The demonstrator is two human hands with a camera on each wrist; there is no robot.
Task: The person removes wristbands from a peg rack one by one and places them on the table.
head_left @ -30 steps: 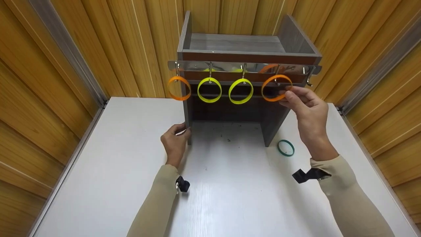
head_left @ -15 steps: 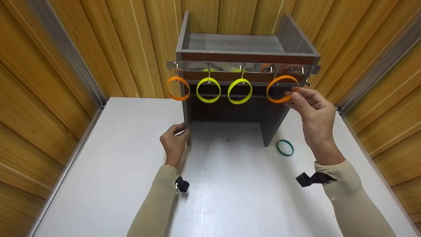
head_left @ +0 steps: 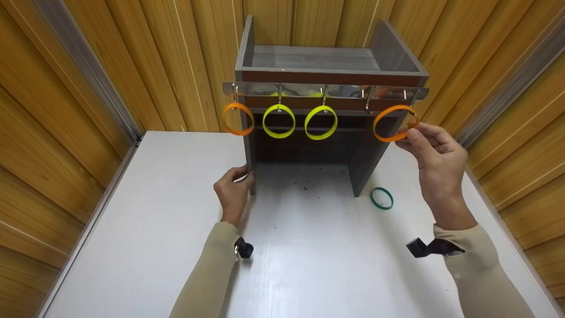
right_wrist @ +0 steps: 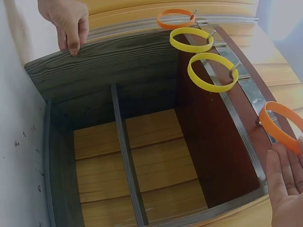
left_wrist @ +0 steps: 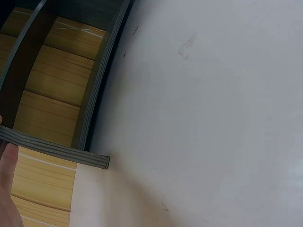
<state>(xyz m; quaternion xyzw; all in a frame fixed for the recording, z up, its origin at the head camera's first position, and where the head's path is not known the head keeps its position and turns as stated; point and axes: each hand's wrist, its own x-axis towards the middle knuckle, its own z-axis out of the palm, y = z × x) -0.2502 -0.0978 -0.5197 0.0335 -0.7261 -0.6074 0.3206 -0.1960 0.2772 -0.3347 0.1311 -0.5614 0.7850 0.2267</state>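
Note:
My right hand (head_left: 441, 170) pinches an orange silicone wristband (head_left: 376, 127) by its right side, at the right end of a metal hook rail (head_left: 300, 90). In the head view, the band's upper right edge overlaps the tip of the end hook. Another orange wristband (head_left: 238, 133) hangs from the leftmost hook, then two yellow wristbands (head_left: 279, 136) on the following hooks; the hook (head_left: 368, 105) after those is bare. Low down, my left hand (head_left: 232, 194) grips the left side panel of a grey wooden shelf (head_left: 248, 57), seen from the side in the left wrist view (left_wrist: 52, 149).
A green wristband (head_left: 372, 199) lies on the white table (head_left: 300, 265), just right of the shelf's right panel. Wood-patterned walls (head_left: 185, 66) rise behind and on both sides. Small dark specks dot the tabletop under the shelf.
My right hand has moved the orange wristband rightward, off the fourth hook and over to the end hook. My left hand stays on the side panel.

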